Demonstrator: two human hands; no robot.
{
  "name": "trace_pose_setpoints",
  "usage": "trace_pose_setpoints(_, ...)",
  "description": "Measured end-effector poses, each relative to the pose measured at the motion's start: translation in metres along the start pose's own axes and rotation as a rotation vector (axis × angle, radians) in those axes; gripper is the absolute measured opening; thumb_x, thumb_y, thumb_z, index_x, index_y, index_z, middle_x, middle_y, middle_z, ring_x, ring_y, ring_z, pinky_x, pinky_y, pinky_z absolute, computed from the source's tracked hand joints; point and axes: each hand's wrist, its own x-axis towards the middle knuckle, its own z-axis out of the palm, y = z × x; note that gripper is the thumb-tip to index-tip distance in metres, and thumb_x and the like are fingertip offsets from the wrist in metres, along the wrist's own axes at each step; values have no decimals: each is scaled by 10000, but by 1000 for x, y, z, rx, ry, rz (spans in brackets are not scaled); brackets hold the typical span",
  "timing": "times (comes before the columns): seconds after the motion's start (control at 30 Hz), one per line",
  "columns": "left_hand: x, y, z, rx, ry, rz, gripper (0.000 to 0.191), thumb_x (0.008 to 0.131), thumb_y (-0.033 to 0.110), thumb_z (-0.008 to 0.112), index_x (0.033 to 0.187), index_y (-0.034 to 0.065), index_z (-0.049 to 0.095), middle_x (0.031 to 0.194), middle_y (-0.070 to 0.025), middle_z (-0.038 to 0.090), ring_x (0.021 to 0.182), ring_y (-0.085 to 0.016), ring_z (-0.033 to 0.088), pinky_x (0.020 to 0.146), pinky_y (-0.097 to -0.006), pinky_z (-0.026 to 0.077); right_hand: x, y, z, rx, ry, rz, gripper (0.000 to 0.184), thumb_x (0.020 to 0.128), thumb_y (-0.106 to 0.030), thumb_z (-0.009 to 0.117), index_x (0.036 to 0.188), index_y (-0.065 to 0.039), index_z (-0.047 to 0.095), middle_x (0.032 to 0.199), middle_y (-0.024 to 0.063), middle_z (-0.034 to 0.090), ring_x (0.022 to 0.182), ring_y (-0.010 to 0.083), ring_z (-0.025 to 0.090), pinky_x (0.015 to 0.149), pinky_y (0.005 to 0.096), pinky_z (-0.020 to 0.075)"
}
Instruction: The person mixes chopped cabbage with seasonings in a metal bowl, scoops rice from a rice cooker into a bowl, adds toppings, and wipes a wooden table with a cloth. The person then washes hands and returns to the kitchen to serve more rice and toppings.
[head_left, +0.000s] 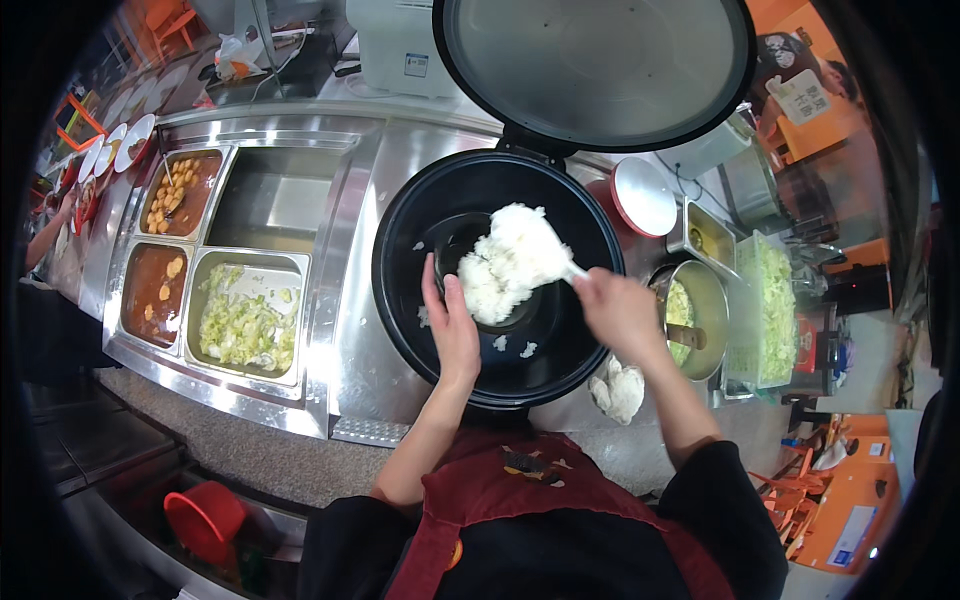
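Note:
A large black rice cooker (391, 330) stands before me, its lid (592, 67) raised at the back. My right hand (619, 311) grips a pale rice paddle (576, 271) by its handle. On the paddle's far end is a big clump of white cooked rice (514, 259). My left hand (454, 330) is over the cooker at the clump's left side, thumb and fingers upright. A dark round edge shows beside its fingers; whether the hand holds a vessel there is unclear. Loose rice bits lie on the black surface below.
At left, a steel food well (319, 262) holds pans of chopped cabbage (247, 322) and brown stew (202, 199). A crumpled white cloth (619, 390) lies right of the cooker. Beyond are a steel pot (712, 337) and a bin of shredded greens (776, 315). Another person's arm (49, 236) shows far left.

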Motion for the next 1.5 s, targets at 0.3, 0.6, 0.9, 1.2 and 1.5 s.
trace_pose_setpoints(0.3, 8, -17, -22, -442, -158, -316, 592, 1054, 481, 361, 1451, 42, 385, 1408, -116, 505, 1304, -231, 492, 1099, -378, 393, -54, -3, -39, 228, -90, 30, 197, 962, -241, 576, 967, -57, 647, 645, 103, 596, 597, 272, 610, 599, 361, 458)
trace_pose_setpoints(0.6, -7, 1, -13, -482, -276, -339, 580, 1059, 447, 372, 1447, 16, 409, 1446, -135, 481, 1330, -242, 469, 1105, -381, 382, -26, 4, -57, 403, -407, 157, 472, 981, -430, 527, 758, -37, 665, 620, 150, 603, 606, 312, 614, 614, 414, 471)
trace_pose_setpoints(0.9, -2, 5, -29, -143, -260, 1, 576, 1059, 339, 407, 1522, 19, 288, 1471, -146, 441, 1328, -240, 462, 1115, -369, 362, -44, -15, -67, 545, -408, 266, 443, 996, -425, 500, 831, -57, 685, 696, 145, 655, 695, 359, 644, 664, 444, 501)
trace_pose_setpoints(1.2, -13, 63, -110, -58, 151, 36, 636, 1037, 497, 393, 1475, 38, 356, 1459, -146, 458, 1310, -284, 487, 1097, -422, 398, -12, 14, 0, 640, -402, 203, 504, 970, -454, 527, 745, -27, 674, 644, 107, 628, 595, 236, 609, 597, 368, 475)
trace_pose_setpoints(1.5, -70, 121, -171, -45, 545, 74, 675, 1020, 530, 396, 1467, 24, 376, 1482, -152, 435, 1334, -318, 466, 1114, -464, 389, 111, 39, 227, 189, -698, 89, 420, 931, -482, 549, 1060, -138, 754, 1069, 136, 720, 1079, 326, 652, 924, 426, 491)
